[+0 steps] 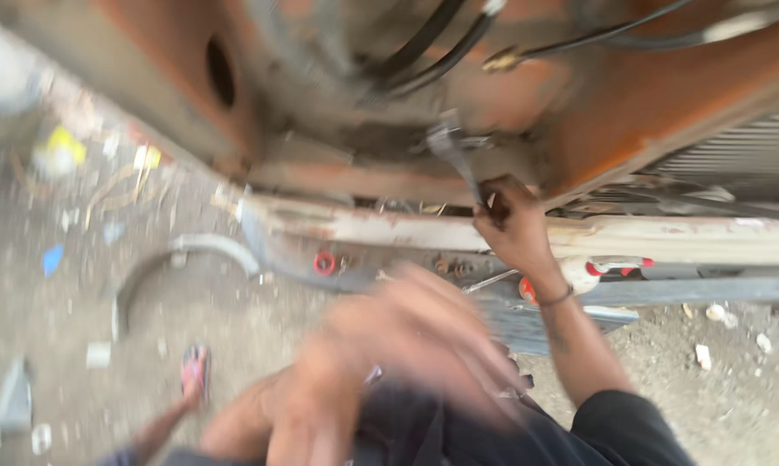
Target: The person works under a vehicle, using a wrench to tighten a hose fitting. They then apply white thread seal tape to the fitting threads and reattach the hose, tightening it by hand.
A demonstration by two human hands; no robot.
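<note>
Right hand (512,226) grip pinching wrench (455,157) on rusty orange chassis (631,95); left hand (406,345) blurred, grip unclear

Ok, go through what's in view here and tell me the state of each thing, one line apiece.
Right hand: raised, closed around a wrench handle.
Wrench: gripped, its head up against the rusty orange metal body.
Left hand: low in the foreground, motion-blurred, fingers spread; whether it holds anything cannot be told.
Black hoses: attached, running along the body.
Curved metal strip: lying loose on the dirt ground.
</note>
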